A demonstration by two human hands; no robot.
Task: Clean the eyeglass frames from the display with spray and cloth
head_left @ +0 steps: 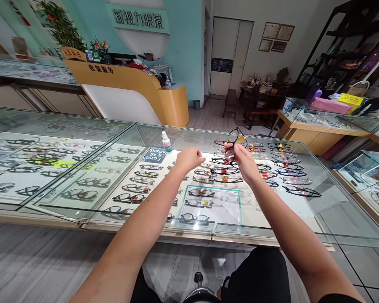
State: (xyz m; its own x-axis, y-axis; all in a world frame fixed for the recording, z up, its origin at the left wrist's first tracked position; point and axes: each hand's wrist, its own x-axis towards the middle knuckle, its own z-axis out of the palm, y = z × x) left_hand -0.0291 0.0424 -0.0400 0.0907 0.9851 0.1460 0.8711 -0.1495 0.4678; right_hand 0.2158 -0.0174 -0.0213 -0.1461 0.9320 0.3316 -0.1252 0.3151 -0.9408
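My right hand (244,162) grips a pair of dark-rimmed eyeglasses (229,155) between thumb and fingers. The glasses are raised above the glass display counter and turned on end, one lens over the other. To their left, my left hand (189,160) is over the counter with its fingers curled in and the thumb against them. Whatever it may hold is hidden behind the hand. Beyond my left hand, a small white spray bottle (165,141) stands upright on the counter. Beside the bottle lies a dark blue printed cloth or card (154,155).
Rows of eyeglass frames (303,191) lie inside the glass counter (265,227). A teal-edged sheet (239,198) is under some of them. Across the floor stands a curved wooden reception desk (173,105). More display cases (303,126) are on the right.
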